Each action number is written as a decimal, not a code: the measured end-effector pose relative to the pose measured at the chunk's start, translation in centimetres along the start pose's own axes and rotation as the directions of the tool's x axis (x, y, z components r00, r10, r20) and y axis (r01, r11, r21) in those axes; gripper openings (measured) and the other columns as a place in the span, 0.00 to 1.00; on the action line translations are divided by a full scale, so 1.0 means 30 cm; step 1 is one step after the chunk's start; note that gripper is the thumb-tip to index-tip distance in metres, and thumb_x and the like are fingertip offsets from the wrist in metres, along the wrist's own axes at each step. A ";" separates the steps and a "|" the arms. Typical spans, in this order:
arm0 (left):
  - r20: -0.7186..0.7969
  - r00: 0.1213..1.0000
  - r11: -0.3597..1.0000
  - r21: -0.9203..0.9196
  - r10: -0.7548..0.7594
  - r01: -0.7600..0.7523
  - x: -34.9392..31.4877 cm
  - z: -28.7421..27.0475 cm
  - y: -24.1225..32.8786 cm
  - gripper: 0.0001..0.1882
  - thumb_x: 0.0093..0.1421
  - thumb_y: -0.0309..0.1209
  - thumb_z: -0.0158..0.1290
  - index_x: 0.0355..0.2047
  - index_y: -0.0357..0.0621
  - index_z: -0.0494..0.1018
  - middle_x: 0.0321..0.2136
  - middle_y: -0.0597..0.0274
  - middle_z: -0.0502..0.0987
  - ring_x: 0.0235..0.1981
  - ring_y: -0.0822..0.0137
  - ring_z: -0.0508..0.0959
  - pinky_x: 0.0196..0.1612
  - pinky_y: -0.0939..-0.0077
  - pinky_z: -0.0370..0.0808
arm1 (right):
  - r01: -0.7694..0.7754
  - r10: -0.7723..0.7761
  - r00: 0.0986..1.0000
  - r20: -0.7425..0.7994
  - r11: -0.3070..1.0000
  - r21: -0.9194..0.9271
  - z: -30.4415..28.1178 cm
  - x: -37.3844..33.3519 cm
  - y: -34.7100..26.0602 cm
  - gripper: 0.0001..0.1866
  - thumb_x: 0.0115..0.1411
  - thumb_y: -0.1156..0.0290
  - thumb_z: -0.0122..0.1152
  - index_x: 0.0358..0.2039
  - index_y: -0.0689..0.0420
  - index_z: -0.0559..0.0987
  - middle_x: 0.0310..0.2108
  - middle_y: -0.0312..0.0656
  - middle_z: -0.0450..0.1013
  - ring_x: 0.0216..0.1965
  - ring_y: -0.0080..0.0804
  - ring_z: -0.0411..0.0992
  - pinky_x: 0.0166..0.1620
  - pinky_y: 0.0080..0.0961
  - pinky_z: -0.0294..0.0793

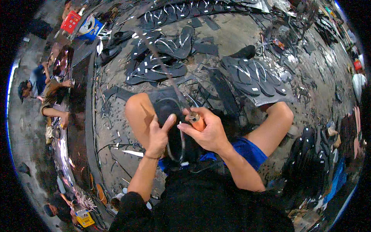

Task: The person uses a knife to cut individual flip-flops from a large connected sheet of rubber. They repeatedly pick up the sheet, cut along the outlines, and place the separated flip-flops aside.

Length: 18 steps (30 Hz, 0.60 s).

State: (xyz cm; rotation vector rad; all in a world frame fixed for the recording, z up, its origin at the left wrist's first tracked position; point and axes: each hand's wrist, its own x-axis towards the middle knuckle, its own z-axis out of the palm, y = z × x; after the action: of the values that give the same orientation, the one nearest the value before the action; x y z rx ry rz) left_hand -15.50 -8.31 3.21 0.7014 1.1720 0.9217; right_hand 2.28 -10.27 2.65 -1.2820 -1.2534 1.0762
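Note:
Between my knees lies a black rubber flip-flop (176, 137) with a thin looped strap, its sole towards my lap. My left hand (157, 135) grips its left edge, thumb on top and the fingers hidden at its side. Just right of it, my right hand (208, 129) is closed round the orange handle of a long thin-shafted tool (198, 122). The tool's narrow metal shaft slants up and away to the left, over the sandals on the floor; whether it is a blade or a rod I cannot tell.
Finished-looking black flip-flops (158, 71) lie piled ahead, with more on a plastic sheet (266, 99) at the right. A long row of sandals (177, 13) curves along the back. Rubber scraps litter the floor. Other people (42, 83) sit beyond a low ledge (79, 127) at the left.

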 end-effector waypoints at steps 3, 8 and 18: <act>-0.079 0.991 0.994 0.031 0.110 -0.108 0.007 -0.003 0.034 0.20 0.56 0.26 0.60 0.50 0.37 0.72 0.41 0.61 0.79 0.42 0.67 0.79 0.49 0.71 0.76 | -0.129 0.078 0.977 -0.198 0.957 -0.258 -0.070 -0.043 -0.031 0.30 0.61 0.64 0.64 0.60 0.59 0.66 0.33 0.49 0.79 0.34 0.39 0.79 0.38 0.30 0.78; 0.061 0.997 0.998 0.027 0.054 -0.056 -0.076 -0.059 0.242 0.18 0.64 0.36 0.53 0.47 0.33 0.72 0.37 0.54 0.80 0.34 0.63 0.82 0.40 0.69 0.80 | 0.094 -0.119 0.991 -0.055 0.937 -0.336 -0.245 -0.263 -0.034 0.15 0.58 0.74 0.65 0.46 0.59 0.79 0.37 0.46 0.78 0.31 0.39 0.76 0.37 0.31 0.76; 0.052 0.995 0.973 0.210 0.083 -0.092 -0.178 -0.103 0.115 0.21 0.71 0.40 0.46 0.55 0.37 0.65 0.44 0.59 0.76 0.41 0.68 0.79 0.43 0.71 0.78 | 0.128 -0.080 0.985 0.153 0.933 -0.336 -0.198 -0.400 0.008 0.21 0.50 0.68 0.74 0.45 0.58 0.81 0.34 0.46 0.79 0.28 0.39 0.76 0.32 0.30 0.77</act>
State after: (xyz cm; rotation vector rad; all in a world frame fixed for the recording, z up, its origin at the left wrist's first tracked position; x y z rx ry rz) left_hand -19.92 -11.42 7.76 0.9473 1.2196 0.8580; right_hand 7.40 -22.63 2.42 -1.4002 -1.6520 0.9050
